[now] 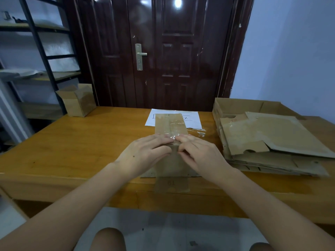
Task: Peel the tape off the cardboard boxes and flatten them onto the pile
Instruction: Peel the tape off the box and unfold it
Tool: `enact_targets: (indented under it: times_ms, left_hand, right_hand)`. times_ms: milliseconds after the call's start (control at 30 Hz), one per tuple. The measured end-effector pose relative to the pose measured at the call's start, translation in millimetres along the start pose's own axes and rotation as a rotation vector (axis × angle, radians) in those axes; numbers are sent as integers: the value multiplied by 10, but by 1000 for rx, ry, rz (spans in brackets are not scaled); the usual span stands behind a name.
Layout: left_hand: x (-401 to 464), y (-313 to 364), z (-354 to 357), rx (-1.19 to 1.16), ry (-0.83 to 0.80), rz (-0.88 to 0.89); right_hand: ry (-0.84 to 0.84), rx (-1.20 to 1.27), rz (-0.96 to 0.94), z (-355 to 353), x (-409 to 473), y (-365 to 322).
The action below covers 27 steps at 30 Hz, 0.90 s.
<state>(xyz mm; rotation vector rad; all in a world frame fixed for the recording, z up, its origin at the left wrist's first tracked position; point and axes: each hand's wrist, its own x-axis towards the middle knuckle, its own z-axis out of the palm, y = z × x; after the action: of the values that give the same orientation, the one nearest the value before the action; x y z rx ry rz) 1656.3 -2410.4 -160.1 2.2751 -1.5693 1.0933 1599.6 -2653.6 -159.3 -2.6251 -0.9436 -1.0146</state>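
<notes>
A small brown cardboard box [170, 124] lies in the middle of the wooden table [72, 142], with a strip of clear tape [176, 126] running along its top seam. My left hand [146, 151] rests on the box's left half, fingers laid flat beside the seam. My right hand [197, 151] sits on the right half, its fingertips pinching the near end of the tape at the seam. A pile of flattened cardboard [272, 140] lies at the table's right side.
An open small carton [78, 100] stands at the table's far left corner. A white sheet of paper [192, 118] lies under the box's far end, with a scrap of peeled tape [199, 132] beside it. A dark door and metal shelving stand behind the table.
</notes>
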Motion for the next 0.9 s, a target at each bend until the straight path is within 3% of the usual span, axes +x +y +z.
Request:
enact_targets:
  times_ms: [600, 900]
  left_hand:
    - [157, 129, 4, 110, -3, -59]
    - [72, -35, -157, 40, -165, 40]
  right_hand:
    - [8, 0, 22, -7, 16, -40]
    - [24, 34, 7, 15, 29, -11]
